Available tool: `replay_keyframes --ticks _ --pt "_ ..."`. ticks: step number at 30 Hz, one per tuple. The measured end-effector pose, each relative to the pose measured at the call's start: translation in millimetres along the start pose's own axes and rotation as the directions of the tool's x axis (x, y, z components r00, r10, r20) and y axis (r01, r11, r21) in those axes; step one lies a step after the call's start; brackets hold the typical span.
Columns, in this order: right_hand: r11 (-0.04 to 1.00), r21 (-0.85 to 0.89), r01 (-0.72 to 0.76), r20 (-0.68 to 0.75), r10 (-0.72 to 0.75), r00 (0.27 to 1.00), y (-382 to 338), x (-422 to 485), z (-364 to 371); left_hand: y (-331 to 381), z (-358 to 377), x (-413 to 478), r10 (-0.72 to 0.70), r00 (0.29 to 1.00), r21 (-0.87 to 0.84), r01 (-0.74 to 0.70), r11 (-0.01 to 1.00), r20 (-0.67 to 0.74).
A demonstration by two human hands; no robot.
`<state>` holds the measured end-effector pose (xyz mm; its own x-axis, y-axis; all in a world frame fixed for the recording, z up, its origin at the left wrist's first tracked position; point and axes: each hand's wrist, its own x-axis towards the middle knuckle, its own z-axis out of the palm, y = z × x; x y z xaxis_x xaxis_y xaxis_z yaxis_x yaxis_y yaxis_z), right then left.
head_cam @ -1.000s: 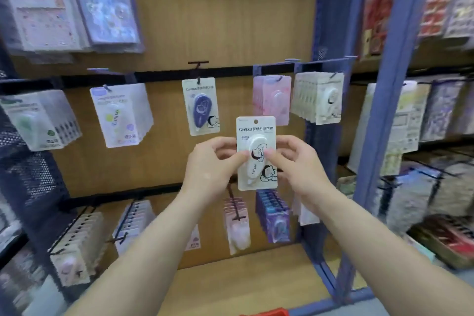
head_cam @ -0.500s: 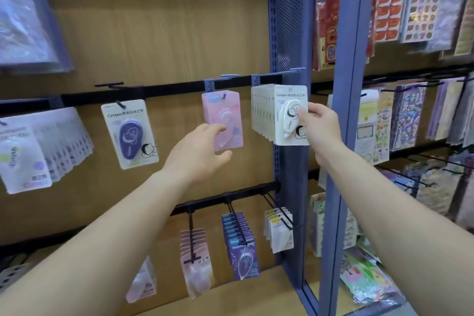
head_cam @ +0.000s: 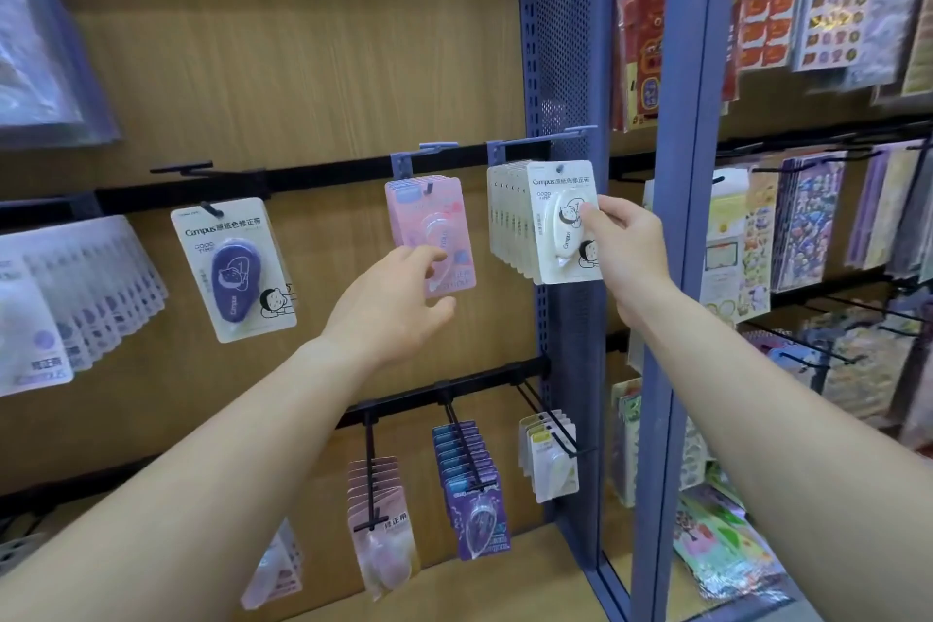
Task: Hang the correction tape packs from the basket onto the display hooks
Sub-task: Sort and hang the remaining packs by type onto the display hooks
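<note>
Thumb and forefinger of your right hand (head_cam: 623,242) pinch the white correction tape pack (head_cam: 553,237) at its right edge, so this grip is narrow and holds the pack. The pack stands upright as the front one of the white stack (head_cam: 505,222), under the blue hook (head_cam: 530,141), at about 2 o'clock from the middle of the view. Whether its hole is over the hook, I cannot tell. At 9 o'clock from it hangs the pink pack (head_cam: 429,212). Your left hand (head_cam: 394,303) is before the lower part of that pack, grip wide, fingers relaxed, holding nothing; touching or not is not clear. Further at 9 o'clock hangs the purple pack (head_cam: 235,268).
</note>
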<state>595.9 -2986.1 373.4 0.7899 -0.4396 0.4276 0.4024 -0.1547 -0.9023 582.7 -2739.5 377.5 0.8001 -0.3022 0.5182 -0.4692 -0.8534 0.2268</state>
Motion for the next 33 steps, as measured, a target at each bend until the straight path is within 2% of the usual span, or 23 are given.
replay_keyframes --ticks 5,9,11,15,19,22,25,29,33 --pt "0.993 -0.097 -0.061 -0.021 0.059 0.998 5 10 8 -1 2 -2 -0.013 1.0 0.008 0.013 1.0 0.021" --pt "0.915 -0.368 -0.169 -0.017 0.175 0.984 17 -1 14 -6 2 -18 -0.032 0.998 0.01 0.032 0.999 0.059" --pt "0.874 -0.447 -0.193 0.002 0.217 0.976 24 -18 16 -12 1 -34 -0.058 0.995 0.007 0.057 0.998 0.081" --pt "0.79 -0.597 -0.144 0.095 0.248 0.964 44 -70 23 -29 4 -81 -0.099 0.987 -0.021 0.103 0.994 0.123" --pt "0.748 -0.659 -0.08 0.224 0.297 0.928 66 -139 37 -55 23 -152 -0.171 0.965 -0.019 0.178 0.984 0.197" --pt "0.71 -0.701 -0.066 0.344 0.419 0.84 91 -193 50 -83 46 -218 -0.223 0.928 -0.015 0.238 0.971 0.297" --pt "0.659 -0.752 -0.011 0.445 0.52 0.729 123 -248 64 -113 76 -290 -0.297 0.857 0.028 0.315 0.949 0.421" --pt "0.599 -0.798 0.066 0.526 0.639 0.562 180 -326 84 -149 118 -386 -0.416 0.7 0.043 0.484 0.874 0.581" --pt "0.541 -0.833 0.119 0.54 0.745 0.392 250 -397 91 -183 163 -472 -0.478 0.552 0.099 0.579 0.809 0.683"
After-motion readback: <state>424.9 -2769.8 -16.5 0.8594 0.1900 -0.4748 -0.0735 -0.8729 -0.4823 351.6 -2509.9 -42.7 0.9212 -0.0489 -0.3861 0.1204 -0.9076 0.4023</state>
